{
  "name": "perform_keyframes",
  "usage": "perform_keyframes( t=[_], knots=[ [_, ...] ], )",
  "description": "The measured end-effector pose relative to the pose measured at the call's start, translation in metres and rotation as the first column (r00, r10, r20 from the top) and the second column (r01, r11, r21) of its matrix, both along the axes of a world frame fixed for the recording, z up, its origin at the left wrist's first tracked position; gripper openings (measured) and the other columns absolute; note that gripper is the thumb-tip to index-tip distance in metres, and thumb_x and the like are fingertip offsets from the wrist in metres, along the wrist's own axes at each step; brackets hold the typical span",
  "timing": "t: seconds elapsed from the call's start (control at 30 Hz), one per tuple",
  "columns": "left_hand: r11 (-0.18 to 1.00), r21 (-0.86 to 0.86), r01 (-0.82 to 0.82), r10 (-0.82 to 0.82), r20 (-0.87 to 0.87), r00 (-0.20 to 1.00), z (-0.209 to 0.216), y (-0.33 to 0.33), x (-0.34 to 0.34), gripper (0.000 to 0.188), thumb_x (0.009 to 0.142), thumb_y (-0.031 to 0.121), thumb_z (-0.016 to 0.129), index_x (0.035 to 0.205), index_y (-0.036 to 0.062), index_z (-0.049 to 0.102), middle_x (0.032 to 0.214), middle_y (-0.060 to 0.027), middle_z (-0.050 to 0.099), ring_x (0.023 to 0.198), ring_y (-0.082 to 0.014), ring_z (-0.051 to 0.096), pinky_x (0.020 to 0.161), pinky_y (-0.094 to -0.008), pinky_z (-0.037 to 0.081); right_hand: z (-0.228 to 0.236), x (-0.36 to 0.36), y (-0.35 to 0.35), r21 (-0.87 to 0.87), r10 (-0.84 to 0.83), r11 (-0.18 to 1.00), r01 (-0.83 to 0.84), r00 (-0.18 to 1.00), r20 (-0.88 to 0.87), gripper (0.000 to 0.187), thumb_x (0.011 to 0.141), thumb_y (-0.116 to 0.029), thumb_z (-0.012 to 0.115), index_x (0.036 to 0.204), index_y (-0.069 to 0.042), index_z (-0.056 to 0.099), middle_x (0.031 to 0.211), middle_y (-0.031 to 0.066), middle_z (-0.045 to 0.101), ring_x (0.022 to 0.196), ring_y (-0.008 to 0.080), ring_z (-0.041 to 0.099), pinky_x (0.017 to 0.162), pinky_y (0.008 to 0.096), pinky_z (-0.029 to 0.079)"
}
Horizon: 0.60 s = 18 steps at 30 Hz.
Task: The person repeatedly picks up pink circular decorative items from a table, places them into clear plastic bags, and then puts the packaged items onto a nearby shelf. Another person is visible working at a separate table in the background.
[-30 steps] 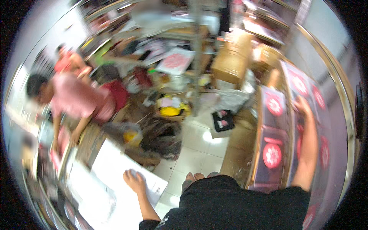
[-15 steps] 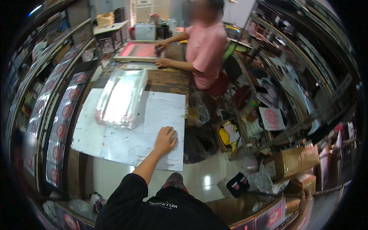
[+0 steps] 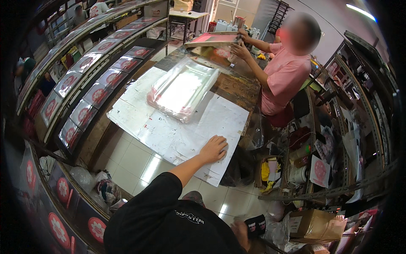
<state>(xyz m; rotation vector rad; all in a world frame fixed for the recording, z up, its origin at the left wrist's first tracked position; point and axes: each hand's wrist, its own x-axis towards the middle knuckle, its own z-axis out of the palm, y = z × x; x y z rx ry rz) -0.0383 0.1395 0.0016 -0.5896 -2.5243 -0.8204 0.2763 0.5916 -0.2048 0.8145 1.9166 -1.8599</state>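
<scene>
My left hand (image 3: 213,149) rests palm down on the white sheet (image 3: 167,137) near the table's near right corner, fingers slightly bent, with nothing visible in it. Farther off on the same sheet lies a stack of clear plastic bags (image 3: 182,91), glossy, with reddish prints under the glare. My right hand (image 3: 241,233) hangs low beside my body, smeared by motion, so its fingers cannot be made out. At the far end of the table a co-worker in a pink shirt (image 3: 287,76) holds up a wooden-framed printing screen (image 3: 213,39) with red on its mesh.
Racks on the left carry clear bags (image 3: 98,94) with red round prints; more prints (image 3: 59,222) stand at lower left. A cardboard box (image 3: 318,225) and a dark printed cloth item (image 3: 256,225) are at lower right. Metal shelving (image 3: 338,127) stands on the right.
My view has turned left. My right hand has come in from the far right toward my body. The co-worker has tilted up the screen, which lay flat. My left hand stays on the sheet.
</scene>
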Motion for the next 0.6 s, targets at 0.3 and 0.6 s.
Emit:
perform_keyframes(
  t=[0.3, 0.6],
  knots=[
    [0.997, -0.069, -0.022, 0.025, 0.034, 0.999, 0.011, 0.000, 0.001, 0.038, 0.084, 0.022, 0.064, 0.116, 0.0040, 0.057, 0.129, -0.0153, 0.051, 0.128, -0.0328, 0.043, 0.112, -0.0463, 0.030, -0.024, 0.097, -0.057, 0.031, 0.003, 0.999, -0.010, 0.978, 0.207, 0.031, 0.094, -0.020, 0.052, 0.118, -0.005, 0.064, 0.111, 0.0104, 0.068, 0.106, 0.0274, 0.062, 0.098, 0.0373, 0.046],
    [0.999, -0.036, -0.011, 0.012, 0.019, 1.000, 0.010, 0.003, -0.001, 0.036, 0.082, 0.020, 0.065, 0.113, 0.0026, 0.059, 0.125, -0.0155, 0.054, 0.124, -0.0329, 0.046, 0.109, -0.0457, 0.033, -0.053, 0.115, -0.033, 0.286, 0.200, 0.915, -0.284, 0.937, 0.288, 0.026, 0.092, -0.023, 0.061, 0.105, -0.001, 0.065, 0.090, 0.0081, 0.067, 0.082, 0.0181, 0.060, 0.079, 0.0339, 0.050]
  ],
)
